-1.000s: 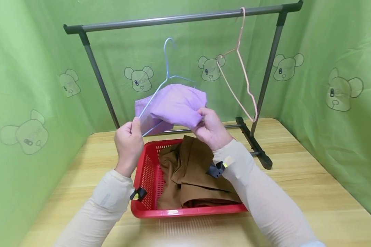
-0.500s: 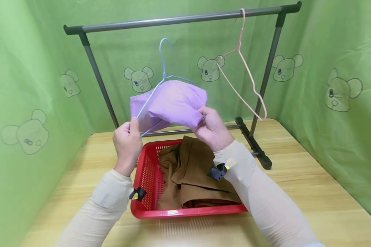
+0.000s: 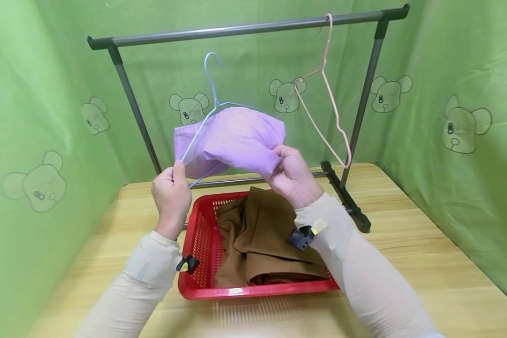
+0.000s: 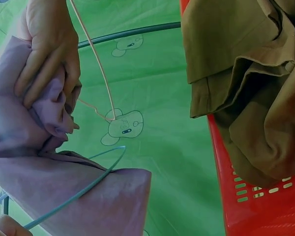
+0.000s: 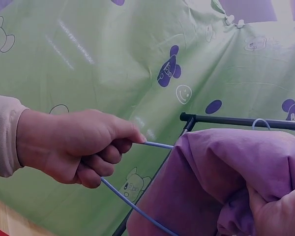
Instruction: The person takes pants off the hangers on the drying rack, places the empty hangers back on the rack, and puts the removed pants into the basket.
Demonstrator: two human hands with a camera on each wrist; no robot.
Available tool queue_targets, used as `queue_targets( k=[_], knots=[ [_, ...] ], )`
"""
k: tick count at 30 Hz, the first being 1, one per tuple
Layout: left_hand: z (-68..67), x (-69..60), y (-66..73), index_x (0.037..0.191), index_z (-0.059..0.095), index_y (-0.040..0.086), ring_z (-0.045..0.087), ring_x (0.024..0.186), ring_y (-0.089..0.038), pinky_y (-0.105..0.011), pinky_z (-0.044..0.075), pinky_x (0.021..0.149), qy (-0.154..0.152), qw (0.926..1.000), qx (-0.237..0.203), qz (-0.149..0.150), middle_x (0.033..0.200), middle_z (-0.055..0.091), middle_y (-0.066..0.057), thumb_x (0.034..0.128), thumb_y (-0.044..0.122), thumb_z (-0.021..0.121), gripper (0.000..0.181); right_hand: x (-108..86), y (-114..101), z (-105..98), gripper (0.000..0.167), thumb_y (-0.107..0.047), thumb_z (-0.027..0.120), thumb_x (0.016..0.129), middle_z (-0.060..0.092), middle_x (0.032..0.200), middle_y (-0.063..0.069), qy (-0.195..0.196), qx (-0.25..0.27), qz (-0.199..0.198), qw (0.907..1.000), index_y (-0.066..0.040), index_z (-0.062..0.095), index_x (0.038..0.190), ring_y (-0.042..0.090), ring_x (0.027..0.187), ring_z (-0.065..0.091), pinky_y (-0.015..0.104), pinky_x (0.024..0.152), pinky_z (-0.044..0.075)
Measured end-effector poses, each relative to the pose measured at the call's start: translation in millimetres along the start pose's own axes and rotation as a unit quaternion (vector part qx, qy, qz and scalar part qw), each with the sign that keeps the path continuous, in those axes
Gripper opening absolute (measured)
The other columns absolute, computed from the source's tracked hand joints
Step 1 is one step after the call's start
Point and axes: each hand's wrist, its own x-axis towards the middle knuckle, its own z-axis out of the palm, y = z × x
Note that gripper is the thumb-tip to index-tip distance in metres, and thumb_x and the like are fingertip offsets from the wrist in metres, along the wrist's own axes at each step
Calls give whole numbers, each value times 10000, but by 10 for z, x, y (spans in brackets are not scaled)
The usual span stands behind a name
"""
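Observation:
My left hand (image 3: 172, 195) grips the left end of a blue wire hanger (image 3: 214, 89), its hook pointing up. A purple garment (image 3: 241, 138) is draped over the hanger's right part, and a flap of it hangs behind the wire on the left. With thumb and fingers my right hand (image 3: 293, 176) holds the bunched lower right edge of that garment. In the right wrist view the left hand (image 5: 83, 147) is curled round the hanger's end, with the wire coming out above and below the fist. Cloth hides the hanger's right end.
Below the hands, a red basket (image 3: 236, 292) holds a folded brown garment (image 3: 270, 234) on the wooden table (image 3: 405, 263). Behind stands a grey metal rack (image 3: 236, 32). A pink hanger (image 3: 331, 98) hangs at its right side. Green curtains (image 3: 460, 188) close in the sides and back.
The blue hanger and purple garment have shifted left and the hook leans further left. The left hand moved slightly left, the right slightly right. The pink hanger swung out and back.

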Motion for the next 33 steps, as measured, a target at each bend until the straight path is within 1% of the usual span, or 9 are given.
queue_targets(
  k=[5,11,13,16,18,23,30,33],
  knots=[
    [-4,27,-7,557,364,156,258,438,-66,-223,176,401,66,9999,36,-101,472,308,64,999,252,511,476,-20,-17,12,581,160,558,543,440,1070,77,-103,-96,-82,9999,-48,339,1040,221,912,534,330,790,547],
    [-16,46,-16,571,377,152,264,440,-68,-221,183,393,57,9998,94,-153,483,322,57,1005,260,495,463,-44,-24,32,450,142,530,617,458,1022,70,-186,-228,-214,9993,-42,370,996,208,868,531,308,745,532],
    [-16,51,-27,572,382,152,267,441,-69,-221,186,391,77,9998,107,-168,486,327,56,1005,258,494,459,-51,-25,35,439,140,528,628,463,1024,68,-184,-240,-217,9993,-42,375,997,208,868,535,309,747,533],
    [-18,60,-49,572,388,152,271,443,-68,-221,190,390,125,9997,145,-159,489,335,54,1002,255,495,455,-56,-27,36,479,144,546,606,467,1041,71,-209,-226,-204,9993,-41,378,1015,213,884,541,319,764,536],
    [-18,65,-63,573,394,151,274,442,-66,-221,194,388,147,9996,169,-162,491,344,52,1001,254,495,452,-56,-30,34,523,141,570,573,468,1053,72,-254,-230,-210,9992,-42,379,1024,215,895,543,322,775,537],
    [-18,78,-89,579,408,144,287,436,-62,-219,211,380,147,9994,191,-241,500,375,42,1004,254,487,446,-63,-45,28,581,137,601,525,460,1054,70,-374,-237,-251,9987,-45,377,1029,212,884,538,307,760,534],
    [-23,110,-115,589,407,143,305,445,-65,-222,222,387,226,9990,275,-276,507,384,41,1007,269,482,443,-73,-71,27,641,148,630,489,442,1050,71,-386,-206,-263,9987,-41,360,1039,210,846,532,287,725,529],
    [-24,114,-118,589,402,142,309,447,-68,-223,222,387,246,9988,302,-284,505,380,41,1007,272,483,445,-82,-87,20,645,151,629,504,438,1067,74,-425,-219,-297,9984,-41,352,1054,215,861,532,291,737,525]
  ],
)
